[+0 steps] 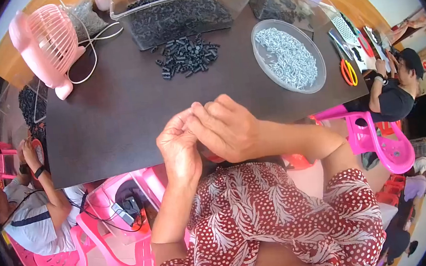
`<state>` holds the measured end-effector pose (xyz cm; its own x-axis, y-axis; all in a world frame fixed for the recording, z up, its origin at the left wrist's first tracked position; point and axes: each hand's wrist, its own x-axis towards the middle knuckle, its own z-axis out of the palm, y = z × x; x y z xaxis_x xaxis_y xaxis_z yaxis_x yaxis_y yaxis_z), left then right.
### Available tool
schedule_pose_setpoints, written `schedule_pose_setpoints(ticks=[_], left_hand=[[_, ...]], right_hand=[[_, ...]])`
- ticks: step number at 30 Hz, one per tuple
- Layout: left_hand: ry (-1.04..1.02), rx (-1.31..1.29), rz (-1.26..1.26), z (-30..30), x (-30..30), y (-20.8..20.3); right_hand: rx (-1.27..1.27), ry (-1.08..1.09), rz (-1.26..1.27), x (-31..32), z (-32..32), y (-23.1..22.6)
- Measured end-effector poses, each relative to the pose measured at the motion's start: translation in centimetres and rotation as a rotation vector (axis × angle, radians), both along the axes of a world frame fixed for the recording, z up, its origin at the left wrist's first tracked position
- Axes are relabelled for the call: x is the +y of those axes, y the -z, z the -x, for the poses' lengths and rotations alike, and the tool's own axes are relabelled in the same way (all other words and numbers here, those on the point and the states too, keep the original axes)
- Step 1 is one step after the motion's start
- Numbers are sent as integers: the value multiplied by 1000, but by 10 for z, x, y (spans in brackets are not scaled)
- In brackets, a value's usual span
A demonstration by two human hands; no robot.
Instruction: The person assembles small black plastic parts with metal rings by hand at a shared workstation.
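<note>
My left hand (pixel 179 141) and my right hand (pixel 226 127) are pressed together over the near edge of the dark table (pixel 110 127). The fingers of both are closed in a pinch, and whatever they hold is hidden between them. Straight beyond my hands lies a loose pile of small black plastic parts (pixel 187 56). To the right of that pile sits a round clear tray (pixel 258 57) holding many small silvery metal pieces (pixel 290 59), perhaps screws or pins.
A clear bin (pixel 188 30) full of black parts stands at the back. At left is a pink fan (pixel 45 46) with a white cord. Orange-handled scissors (pixel 349 72) lie at the right edge. Other people work at left (pixel 36 216) and right (pixel 396 89). Pink chairs (pixel 378 142) stand around.
</note>
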<state>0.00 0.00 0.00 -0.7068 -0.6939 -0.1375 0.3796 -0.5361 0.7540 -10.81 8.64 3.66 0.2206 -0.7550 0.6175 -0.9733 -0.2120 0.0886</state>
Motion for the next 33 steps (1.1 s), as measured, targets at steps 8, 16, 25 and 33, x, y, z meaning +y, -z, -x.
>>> schedule_pose_setpoints(ticks=[8, 16, 25, 33], left_hand=[[8, -79, 68, -12, -16, 2], [-11, -80, 110, -13, -18, 5], [5, -42, 74, -16, -21, 7], [33, -80, 96, -15, -20, -2]], right_hand=[[-342, 248, 40, -35, 57, 16], [-83, 233, -47, -60, 68, 32], [119, 184, -142, -66, 65, 27], [-526, 102, -247, -36, 41, -2]])
